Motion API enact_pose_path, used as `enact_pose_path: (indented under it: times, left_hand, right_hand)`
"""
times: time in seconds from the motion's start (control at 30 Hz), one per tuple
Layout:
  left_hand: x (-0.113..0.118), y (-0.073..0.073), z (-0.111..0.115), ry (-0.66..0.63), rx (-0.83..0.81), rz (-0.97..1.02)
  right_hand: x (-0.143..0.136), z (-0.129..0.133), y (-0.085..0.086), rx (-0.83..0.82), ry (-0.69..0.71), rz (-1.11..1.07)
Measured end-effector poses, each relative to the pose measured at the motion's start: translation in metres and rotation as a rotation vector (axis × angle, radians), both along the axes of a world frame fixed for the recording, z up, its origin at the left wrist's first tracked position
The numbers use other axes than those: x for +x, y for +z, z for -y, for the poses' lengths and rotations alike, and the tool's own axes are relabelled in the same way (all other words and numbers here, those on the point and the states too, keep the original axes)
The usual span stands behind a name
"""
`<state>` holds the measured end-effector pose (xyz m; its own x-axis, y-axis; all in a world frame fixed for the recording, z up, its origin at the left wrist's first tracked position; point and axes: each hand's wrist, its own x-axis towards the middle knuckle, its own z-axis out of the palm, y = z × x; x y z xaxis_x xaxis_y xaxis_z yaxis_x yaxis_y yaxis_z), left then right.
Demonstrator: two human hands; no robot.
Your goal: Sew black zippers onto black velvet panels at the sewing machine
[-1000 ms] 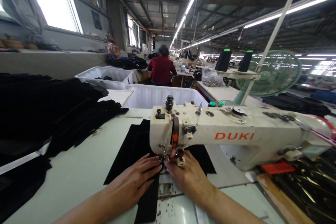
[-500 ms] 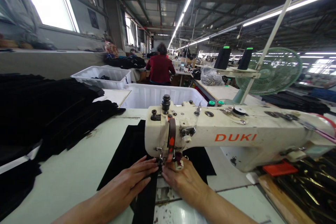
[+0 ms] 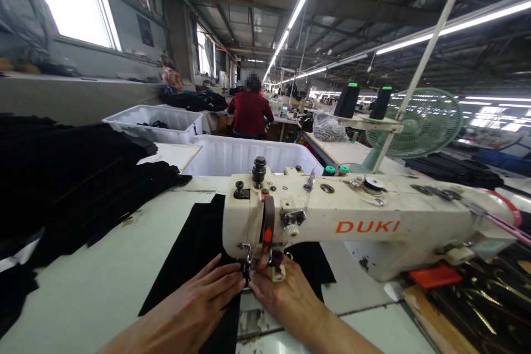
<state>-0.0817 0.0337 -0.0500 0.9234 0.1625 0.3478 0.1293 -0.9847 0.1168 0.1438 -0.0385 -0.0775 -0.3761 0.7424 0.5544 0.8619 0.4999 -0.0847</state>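
A white sewing machine [image 3: 315,215] marked DUKI stands on the pale table. Black fabric [image 3: 178,265] lies under its needle area and spreads to both sides of the head. Left of the presser foot, my left hand [image 3: 199,293] rests flat on the fabric, fingers stretched out toward the needle. My right hand [image 3: 282,287] is just right of the foot, its thumb and fingers pressed together at the fabric's edge. What those fingertips hold is hidden, and part of the hand is behind the machine's fittings.
Stacked black fabric pieces [image 3: 74,171] cover the table's left side. White bins [image 3: 249,154] stand behind the machine, with a person in dark red [image 3: 250,113] beyond. Thread cones [image 3: 347,100], a green fan [image 3: 418,121] and a red tray [image 3: 435,275] are on the right.
The view has shifted slightly, so the machine sits a bit lower and further left. My left hand's fingers lie closer together beside the foot. My right hand remains beside the foot.
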Motion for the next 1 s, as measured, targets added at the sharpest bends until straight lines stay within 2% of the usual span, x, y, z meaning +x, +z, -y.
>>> enact_pose_path:
  times: [0.23, 0.37, 0.57, 0.83, 1.0]
  left_hand:
    - [0.005, 0.001, 0.0, 0.042, 0.034, 0.014]
    - [0.004, -0.002, -0.004, 0.03, 0.09, 0.016]
    - [0.008, 0.003, -0.004, 0.06, 0.187, 0.003]
    - [0.002, -0.013, -0.012, 0.054, 0.007, -0.019]
    - [-0.001, 0.004, -0.004, 0.12, -0.124, -0.087]
  right_hand:
    - [0.003, 0.0, 0.003, 0.051, 0.023, -0.05]
    - [0.005, -0.002, -0.001, 0.014, -0.007, -0.056]
    - [0.009, 0.0, 0.0, -0.04, -0.026, -0.103]
    - [0.01, 0.005, 0.009, -0.09, -0.024, -0.119]
    - [0.009, 0.006, 0.015, -0.062, 0.009, -0.058]
